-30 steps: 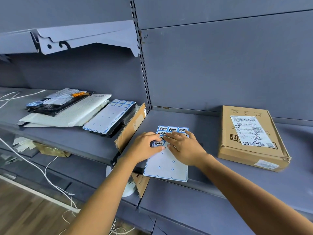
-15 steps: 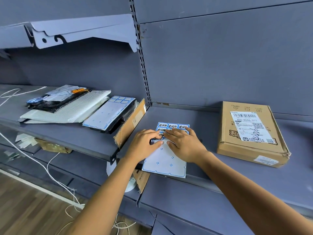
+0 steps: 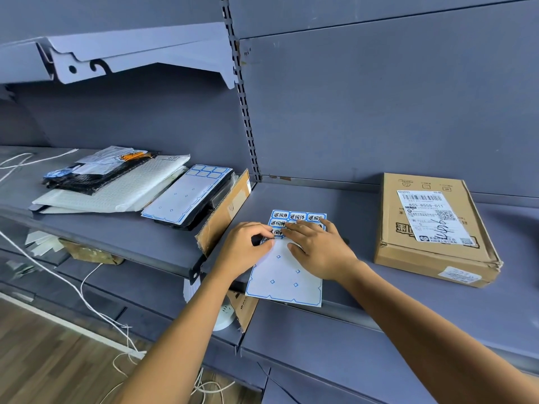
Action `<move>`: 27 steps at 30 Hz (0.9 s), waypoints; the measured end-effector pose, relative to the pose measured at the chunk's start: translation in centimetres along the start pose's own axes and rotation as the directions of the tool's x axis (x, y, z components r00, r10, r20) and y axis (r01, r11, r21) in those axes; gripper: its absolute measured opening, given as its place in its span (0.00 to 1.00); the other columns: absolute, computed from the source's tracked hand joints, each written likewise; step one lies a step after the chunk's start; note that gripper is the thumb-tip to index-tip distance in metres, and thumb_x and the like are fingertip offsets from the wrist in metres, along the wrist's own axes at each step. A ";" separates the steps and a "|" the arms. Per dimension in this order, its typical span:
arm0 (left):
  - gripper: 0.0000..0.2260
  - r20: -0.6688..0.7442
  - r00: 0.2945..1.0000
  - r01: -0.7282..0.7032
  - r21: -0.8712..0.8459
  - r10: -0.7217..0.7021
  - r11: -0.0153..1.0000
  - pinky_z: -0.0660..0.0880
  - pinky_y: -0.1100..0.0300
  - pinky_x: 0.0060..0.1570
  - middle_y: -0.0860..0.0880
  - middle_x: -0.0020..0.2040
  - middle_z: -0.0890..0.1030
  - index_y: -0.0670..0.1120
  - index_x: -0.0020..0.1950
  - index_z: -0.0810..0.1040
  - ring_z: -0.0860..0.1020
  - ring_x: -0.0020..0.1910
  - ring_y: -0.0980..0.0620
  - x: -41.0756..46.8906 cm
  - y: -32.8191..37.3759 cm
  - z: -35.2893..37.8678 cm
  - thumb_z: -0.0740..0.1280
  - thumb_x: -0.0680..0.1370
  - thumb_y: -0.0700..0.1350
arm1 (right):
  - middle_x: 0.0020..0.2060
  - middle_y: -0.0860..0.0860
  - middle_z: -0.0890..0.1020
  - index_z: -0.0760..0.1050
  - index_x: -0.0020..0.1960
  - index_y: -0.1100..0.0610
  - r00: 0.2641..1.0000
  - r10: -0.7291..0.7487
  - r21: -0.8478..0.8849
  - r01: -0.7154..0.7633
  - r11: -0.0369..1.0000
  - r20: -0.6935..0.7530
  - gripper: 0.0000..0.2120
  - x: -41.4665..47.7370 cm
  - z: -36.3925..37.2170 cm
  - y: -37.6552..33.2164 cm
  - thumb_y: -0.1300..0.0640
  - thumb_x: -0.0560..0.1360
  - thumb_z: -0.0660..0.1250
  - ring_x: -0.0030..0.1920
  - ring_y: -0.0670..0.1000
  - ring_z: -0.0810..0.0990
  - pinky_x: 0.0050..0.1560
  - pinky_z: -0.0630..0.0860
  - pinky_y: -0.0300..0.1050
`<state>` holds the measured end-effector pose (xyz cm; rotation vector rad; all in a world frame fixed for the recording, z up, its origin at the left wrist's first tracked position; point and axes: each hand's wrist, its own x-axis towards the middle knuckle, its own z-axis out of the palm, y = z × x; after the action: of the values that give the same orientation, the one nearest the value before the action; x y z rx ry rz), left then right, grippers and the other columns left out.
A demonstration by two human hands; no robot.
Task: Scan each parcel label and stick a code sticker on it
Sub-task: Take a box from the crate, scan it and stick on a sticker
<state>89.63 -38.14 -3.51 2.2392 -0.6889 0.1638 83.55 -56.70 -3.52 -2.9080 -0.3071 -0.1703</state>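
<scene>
Together, both hands work on a sticker sheet (image 3: 285,275) that lies flat at the front edge of the grey shelf (image 3: 408,310), its near end hanging slightly over the lip. The left hand (image 3: 248,249) has its fingers curled, thumb and forefinger pinching at the sheet where the printed blue-bordered stickers meet the bare backing. The right hand (image 3: 318,249) lies open with straight fingers pressing the sheet down across those stickers. Well apart on the right, a flat cardboard parcel (image 3: 437,258) rests on the same shelf, its white shipping label (image 3: 431,217) facing up with handwriting across it. On the left, past an upright cardboard divider (image 3: 224,214), a second sticker sheet (image 3: 186,193) lies on a dark item beside a white padded mailer (image 3: 122,191) with a black bag (image 3: 96,182) on top.
</scene>
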 end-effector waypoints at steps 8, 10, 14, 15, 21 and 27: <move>0.02 0.007 1.000 0.017 -0.012 -0.017 1.000 0.75 0.54 0.56 0.53 0.52 0.82 0.44 0.43 0.82 0.77 0.55 0.54 -0.1 -0.2 -0.1 0.70 0.72 0.40 | 0.75 0.42 0.61 0.59 0.74 0.42 0.999 -0.001 -0.024 0.001 1.000 0.040 0.28 0.0 -0.2 0.0 0.42 0.77 0.39 0.75 0.47 0.55 0.74 0.44 0.57; 0.01 0.004 1.000 0.020 -0.011 -0.020 1.000 0.75 0.54 0.55 0.53 0.52 0.82 0.43 0.41 0.81 0.77 0.54 0.54 -0.1 -0.1 -0.1 0.70 0.73 0.40 | 0.74 0.42 0.60 0.59 0.74 0.42 0.999 0.002 -0.025 -0.001 1.000 0.046 0.29 0.0 -0.2 0.0 0.42 0.75 0.39 0.75 0.46 0.54 0.74 0.44 0.57; 0.03 -0.003 1.000 0.028 -0.018 -0.028 0.999 0.74 0.56 0.55 0.53 0.51 0.82 0.42 0.41 0.80 0.77 0.54 0.54 0.0 0.0 -0.2 0.69 0.74 0.39 | 0.74 0.41 0.60 0.59 0.74 0.42 0.999 0.001 -0.008 -0.001 1.000 0.046 0.30 -0.1 -0.2 0.0 0.42 0.74 0.38 0.75 0.46 0.54 0.74 0.44 0.58; 0.03 -0.002 1.000 0.027 -0.022 -0.027 0.999 0.74 0.56 0.54 0.53 0.51 0.83 0.42 0.40 0.80 0.77 0.53 0.54 0.0 -0.1 -0.2 0.68 0.74 0.39 | 0.74 0.41 0.61 0.59 0.74 0.42 0.999 0.000 -0.009 0.000 1.000 0.043 0.29 -0.1 -0.2 0.0 0.42 0.75 0.38 0.75 0.46 0.54 0.74 0.45 0.58; 0.04 0.016 0.999 0.029 -0.052 -0.028 0.998 0.74 0.62 0.51 0.53 0.50 0.83 0.43 0.39 0.78 0.78 0.52 0.56 0.1 -0.1 -0.2 0.68 0.74 0.38 | 0.74 0.41 0.62 0.59 0.74 0.43 1.000 -0.008 -0.015 0.009 1.000 0.030 0.28 -0.1 -0.2 0.0 0.43 0.77 0.39 0.75 0.46 0.55 0.74 0.46 0.57; 0.05 -0.026 0.997 0.062 -0.129 -0.066 0.990 0.73 0.65 0.44 0.47 0.43 0.83 0.41 0.40 0.76 0.79 0.45 0.53 -0.2 0.4 -0.5 0.66 0.76 0.37 | 0.74 0.41 0.60 0.58 0.74 0.42 0.999 -0.004 -0.019 0.005 1.000 0.038 0.30 0.0 -0.2 0.0 0.43 0.74 0.38 0.75 0.46 0.55 0.74 0.44 0.56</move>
<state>89.33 -37.94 -2.93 2.1290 -0.5937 0.1177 83.50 -56.74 -3.34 -2.9323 -0.3197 -0.1189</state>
